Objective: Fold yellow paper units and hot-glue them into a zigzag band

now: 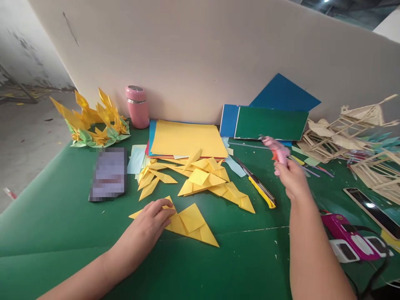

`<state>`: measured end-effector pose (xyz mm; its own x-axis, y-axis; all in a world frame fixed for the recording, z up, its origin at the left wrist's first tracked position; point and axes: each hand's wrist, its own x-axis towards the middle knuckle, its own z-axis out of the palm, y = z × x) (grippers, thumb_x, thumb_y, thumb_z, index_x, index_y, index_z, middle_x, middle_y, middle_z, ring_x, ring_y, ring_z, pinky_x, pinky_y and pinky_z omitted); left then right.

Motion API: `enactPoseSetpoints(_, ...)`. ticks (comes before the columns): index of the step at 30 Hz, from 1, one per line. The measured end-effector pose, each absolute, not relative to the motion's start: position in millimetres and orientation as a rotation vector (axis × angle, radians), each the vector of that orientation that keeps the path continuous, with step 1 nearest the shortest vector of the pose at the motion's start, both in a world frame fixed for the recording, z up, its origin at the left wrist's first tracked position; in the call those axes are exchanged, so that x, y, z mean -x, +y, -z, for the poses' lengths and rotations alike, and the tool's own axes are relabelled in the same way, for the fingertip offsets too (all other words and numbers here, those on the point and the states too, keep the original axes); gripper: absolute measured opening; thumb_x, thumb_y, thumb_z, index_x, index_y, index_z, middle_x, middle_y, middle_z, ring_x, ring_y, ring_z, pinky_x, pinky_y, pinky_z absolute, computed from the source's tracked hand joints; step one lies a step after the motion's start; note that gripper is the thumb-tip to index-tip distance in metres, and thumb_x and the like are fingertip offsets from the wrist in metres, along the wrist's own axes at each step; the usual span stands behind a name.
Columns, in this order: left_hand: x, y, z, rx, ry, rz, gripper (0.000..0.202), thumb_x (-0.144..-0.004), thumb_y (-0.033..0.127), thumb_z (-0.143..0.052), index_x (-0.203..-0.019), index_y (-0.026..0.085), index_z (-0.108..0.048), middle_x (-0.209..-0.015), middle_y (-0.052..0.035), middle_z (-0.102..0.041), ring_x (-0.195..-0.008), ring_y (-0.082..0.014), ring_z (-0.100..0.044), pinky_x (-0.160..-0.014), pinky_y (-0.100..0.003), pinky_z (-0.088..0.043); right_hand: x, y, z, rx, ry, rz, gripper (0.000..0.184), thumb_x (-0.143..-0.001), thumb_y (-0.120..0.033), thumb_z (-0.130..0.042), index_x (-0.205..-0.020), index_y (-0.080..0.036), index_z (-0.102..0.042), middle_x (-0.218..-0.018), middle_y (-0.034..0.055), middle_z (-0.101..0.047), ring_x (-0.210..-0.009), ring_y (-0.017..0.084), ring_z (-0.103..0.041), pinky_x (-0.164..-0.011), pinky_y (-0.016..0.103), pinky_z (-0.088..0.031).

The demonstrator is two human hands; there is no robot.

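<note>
At the near middle of the green table, my left hand [151,223] is closed, fingers bent over the left part of a folded yellow paper piece [195,225]. That piece lies flat, and the fingertips touching it are partly hidden. Raised over the table on the right, my right hand [292,177] is wrapped round the handle of a pink hot glue gun [276,150]. Its nozzle points to the upper left, slightly blurred. More folded yellow papers [203,177] lie in a loose pile beyond my left hand. Between the pile and the right arm rests a yellow utility knife [261,191].
Stacked coloured sheets [187,137] lie by the wall near a pink bottle [138,108]. A yellow paper crown [93,121] stands left, above a blurred-out flat object [109,175]. To the right are wooden stick models [334,137], a phone [371,210] and a magenta device [351,237] with cables.
</note>
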<state>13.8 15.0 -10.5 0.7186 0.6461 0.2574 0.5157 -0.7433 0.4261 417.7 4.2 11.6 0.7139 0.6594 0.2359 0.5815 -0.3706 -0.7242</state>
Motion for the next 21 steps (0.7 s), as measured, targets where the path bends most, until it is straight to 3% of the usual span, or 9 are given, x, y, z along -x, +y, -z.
enactPoseSetpoints(3,-15.0,13.2,8.9,-2.558,0.885,-0.619,0.028,-0.098,0.025,-0.03,-0.094,0.021,-0.057,-0.105,-0.0052,-0.061,-0.096,-0.0184,-0.06,-0.084,-0.032,-0.053,-387.7,-10.6,-30.5,1.739,-0.896,-0.28,0.023,-0.074,-0.037,-0.05,-0.093,-0.025,-0.047,-0.075,-0.0019,-0.062,-0.057,0.012,-0.06,-0.049,0.022,-0.047)
enactPoseSetpoints(5,-15.2,11.9,7.7,-2.536,0.871,-0.644,0.023,-0.098,0.024,-0.031,-0.09,0.021,-0.053,-0.099,-0.0045,-0.061,-0.09,-0.0176,-0.059,-0.079,-0.031,-0.053,-361.5,-23.0,-38.2,1.544,-0.937,-0.472,0.026,-0.072,-0.039,-0.06,-0.089,-0.025,-0.047,-0.068,-0.0038,-0.061,-0.045,0.01,-0.051,-0.04,0.02,-0.04)
enactPoseSetpoints(7,-14.7,10.9,6.6,-2.53,0.858,-0.633,0.021,-0.098,0.022,-0.031,-0.087,0.021,-0.05,-0.092,-0.0033,-0.06,-0.083,-0.0165,-0.058,-0.073,-0.029,-0.051,-337.9,-34.4,-39.3,1.553,-1.031,-0.613,0.028,-0.07,-0.041,-0.066,-0.088,-0.023,-0.054,-0.065,-0.0023,-0.061,-0.047,0.011,-0.053,-0.039,0.021,-0.041)
enactPoseSetpoints(10,-13.7,10.1,5.4,-2.547,0.843,-0.594,0.02,-0.097,0.02,-0.031,-0.085,0.021,-0.047,-0.086,-0.0024,-0.059,-0.078,-0.0159,-0.055,-0.069,-0.028,-0.049,-316.5,-44.3,-31.7,1.606,-1.214,-0.767,0.035,-0.07,-0.045,-0.07,-0.093,-0.02,-0.064,-0.08,0.005,-0.068,-0.07,0.02,-0.064,-0.056,0.03,-0.054)
enactPoseSetpoints(13,-13.3,9.8,4.6,-2.554,0.833,-0.576,0.019,-0.096,0.018,-0.031,-0.083,0.021,-0.044,-0.085,-0.0024,-0.058,-0.076,-0.0157,-0.054,-0.068,-0.027,-0.048,-309.8,-45.4,-23.3,1.542,-1.344,-0.918,0.043,-0.073,-0.051,-0.069,-0.105,-0.022,-0.065,-0.095,0.0069,-0.069,-0.089,0.025,-0.064,-0.072,0.036,-0.056)
enactPoseSetpoints(18,-13.2,9.9,7.3,-2.568,0.829,-0.611,0.017,-0.094,0.014,-0.032,-0.081,0.021,-0.042,-0.083,-0.0012,-0.057,-0.074,-0.0149,-0.053,-0.066,-0.026,-0.047,-301.0,-44.9,-21.8,1.491,-1.434,-1.042,0.041,-0.07,-0.061,-0.068,-0.084,-0.023,-0.067,-0.069,0.0031,-0.065,-0.064,0.02,-0.062,-0.058,0.033,-0.056)
enactPoseSetpoints(21,-13.6,10.3,9.6,-2.588,0.833,-0.655,0.017,-0.093,0.014,-0.032,-0.081,0.021,-0.042,-0.082,-0.0008,-0.057,-0.073,-0.0148,-0.053,-0.065,-0.026,-0.046,-285.1,-47.3,-21.8,1.405,-1.498,-1.219,0.038,-0.074,-0.058,-0.066,-0.075,-0.02,-0.066,-0.069,0.003,-0.065,-0.059,0.016,-0.061,-0.053,0.027,-0.053)
